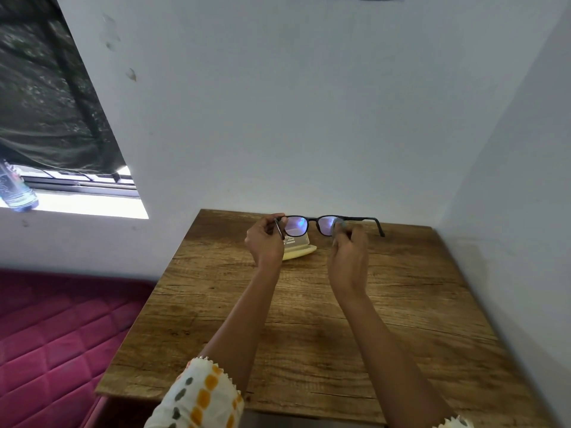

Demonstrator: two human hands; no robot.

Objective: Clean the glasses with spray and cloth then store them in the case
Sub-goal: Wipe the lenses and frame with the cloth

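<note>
Glasses (312,223) with a dark frame and purple-tinted lenses are held in the air in the upper middle of the frame, above the far edge of the table (309,335) and not touching it. Their lenses face the camera, and one temple reaches out to the right with its tip bent down.

The left hand (265,239) grips the left end of the frame, fingers curled round it near the hinge, where the other temple points down past the knuckles. The right hand (349,251) is closed at the right lens, its fingertips pinching a small grey cloth (339,223) against the glass; the cloth is blurred and mostly hidden by the fingers.

Just below the glasses, partly behind the left hand, a pale yellow object (304,252) lies on the table near its far edge. A clear item with a white label (293,240) stands on or just behind it; I cannot tell which.

The table is brown wood with a strong grain and fills the lower middle of the frame. A white sleeve (200,396) with orange and grey dots covers the left arm at the bottom edge. A pale wall (309,103) rises behind the table. In the upper left, a dark curtain (46,103) hangs over a window, and a plastic bottle (17,193) stands on the sill at the left edge. A pink quilted mattress (55,335) fills the lower left.
</note>
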